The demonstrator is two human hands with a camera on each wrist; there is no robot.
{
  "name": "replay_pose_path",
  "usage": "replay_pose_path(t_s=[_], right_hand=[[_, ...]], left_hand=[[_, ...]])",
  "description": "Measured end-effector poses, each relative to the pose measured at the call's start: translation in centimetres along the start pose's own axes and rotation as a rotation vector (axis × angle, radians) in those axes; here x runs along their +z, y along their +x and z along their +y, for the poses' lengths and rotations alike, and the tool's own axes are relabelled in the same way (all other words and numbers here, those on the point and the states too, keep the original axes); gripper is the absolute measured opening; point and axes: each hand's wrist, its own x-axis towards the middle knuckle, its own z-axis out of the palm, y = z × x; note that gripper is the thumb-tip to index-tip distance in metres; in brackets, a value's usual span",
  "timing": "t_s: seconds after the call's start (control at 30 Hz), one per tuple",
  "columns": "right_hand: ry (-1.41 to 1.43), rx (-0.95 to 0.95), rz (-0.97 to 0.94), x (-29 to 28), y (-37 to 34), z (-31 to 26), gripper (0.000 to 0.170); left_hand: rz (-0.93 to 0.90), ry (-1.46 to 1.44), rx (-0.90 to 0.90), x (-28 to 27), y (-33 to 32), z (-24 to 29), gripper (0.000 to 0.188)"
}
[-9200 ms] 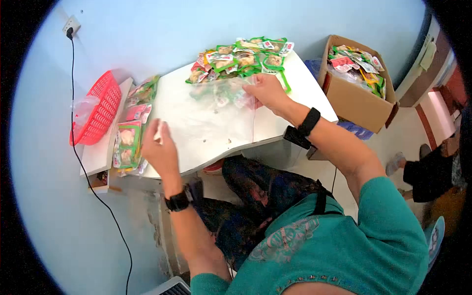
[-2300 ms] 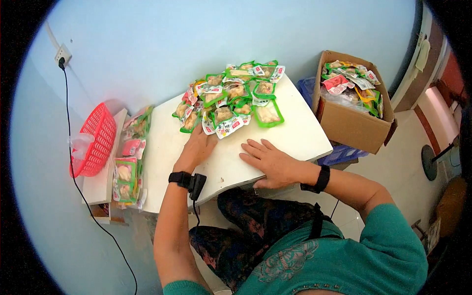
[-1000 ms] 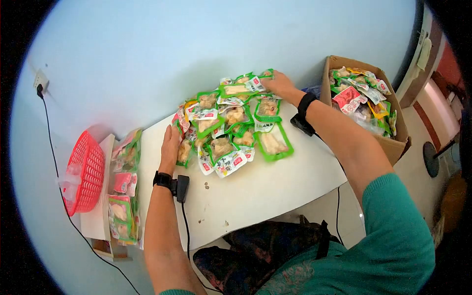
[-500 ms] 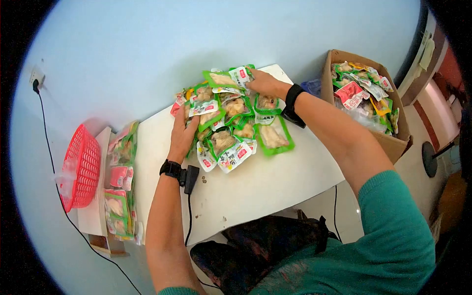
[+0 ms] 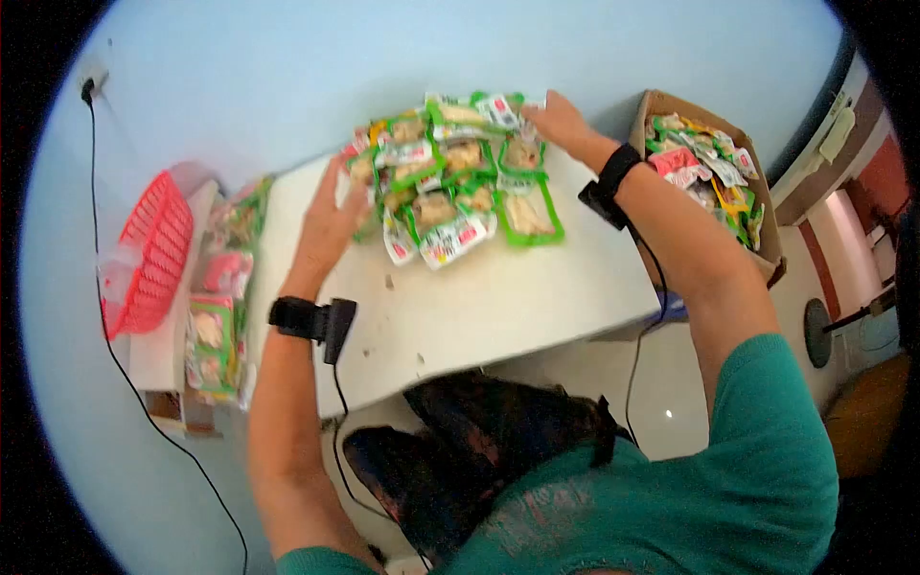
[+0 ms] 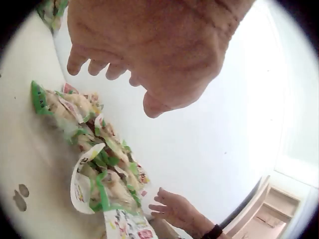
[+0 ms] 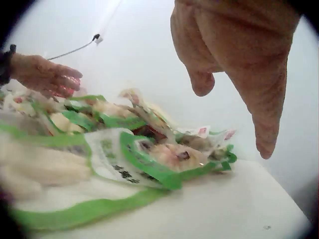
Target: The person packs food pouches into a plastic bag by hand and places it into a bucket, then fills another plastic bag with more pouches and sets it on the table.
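Note:
A heap of vacuum-sealed food packets [image 5: 462,153], clear with green borders and white labels, lies at the back of the white table [image 5: 460,316]. My left hand [image 5: 329,225] is at the heap's left side, thumb apart from the stretched fingers. In the left wrist view, the left hand [image 6: 149,47] holds nothing. My right hand [image 5: 565,126] is at the heap's back right corner. The right wrist view shows the right hand [image 7: 234,55] above the packets, finger and thumb spread with nothing between them. One flatter green-edged packet [image 5: 530,215] lies at the heap's front right.
At the right stands a cardboard box [image 5: 643,119] full of similar packets. A red plastic basket [image 5: 158,251] leans by the wall at the left, and a stack of packets [image 5: 213,335] lies beside it. A black cord [image 5: 158,429] hangs from the wall socket.
Half a second ago the right hand gripped a packet's white end; it has let go and moved right. The left hand has drawn off leftward. The clear plastic bag held earlier is out of view.

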Motion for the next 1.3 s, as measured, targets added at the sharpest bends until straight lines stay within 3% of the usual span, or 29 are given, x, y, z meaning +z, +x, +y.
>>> replay_pose_path(t_s=[0.1, 0.27, 0.4, 0.5, 0.63, 0.8, 0.83, 0.97, 1.03, 1.13, 1.23, 1.3], right_hand=[[0.034, -0.039, -0.089, -3.1, -6.0, -3.7, 0.064], [-0.151, -0.431, -0.070, -5.3, -17.0, -2.7, 0.069], [-0.343, -0.503, -0.306, -5.3, -24.0, -3.7, 0.069], [-0.380, -0.649, -0.380, -4.0, -26.4, -5.1, 0.071], [-0.330, -0.874, -0.527, -0.9, -28.4, -8.6, 0.079], [-0.377, -1.026, -0.685, 2.7, -29.2, -13.1, 0.092], [-0.395, -1.056, -0.693, 3.5, -29.3, -13.7, 0.095], [-0.403, -1.109, -0.749, 6.5, -29.5, -16.0, 0.095], [-0.419, -1.153, -0.751, 7.8, -30.3, -17.6, 0.097], [-0.441, -1.218, -0.728, 9.8, -30.6, -18.8, 0.098], [-0.439, -1.264, -0.699, 11.5, -30.0, -18.7, 0.098], [-0.468, -1.295, -0.687, 12.2, -29.6, -18.7, 0.098]], left_hand=[[0.050, 0.032, 0.059, -1.8, -4.9, 0.8, 0.062], [0.154, 0.202, -0.015, -3.5, -16.3, 1.9, 0.057], [0.320, 0.259, -0.126, -2.8, -24.6, 1.6, 0.051], [0.444, 0.257, -0.156, -0.8, -29.6, 0.5, 0.046], [0.414, 0.169, -0.280, 3.5, -34.7, 0.9, 0.039], [0.460, 0.197, -0.397, 5.1, -40.2, -0.6, 0.038], [0.504, 0.226, -0.452, 5.3, -42.0, -2.0, 0.039], [0.752, -0.057, -1.044, 3.7, -49.8, -6.4, 0.041], [0.800, -0.108, -1.232, 3.5, -56.2, -10.1, 0.051], [0.988, -0.033, -1.516, 4.4, -62.7, -11.5, 0.059], [1.153, 0.338, -1.631, 7.8, -69.1, -13.8, 0.063], [1.296, 0.239, -1.606, 8.1, -70.4, -13.2, 0.063]])
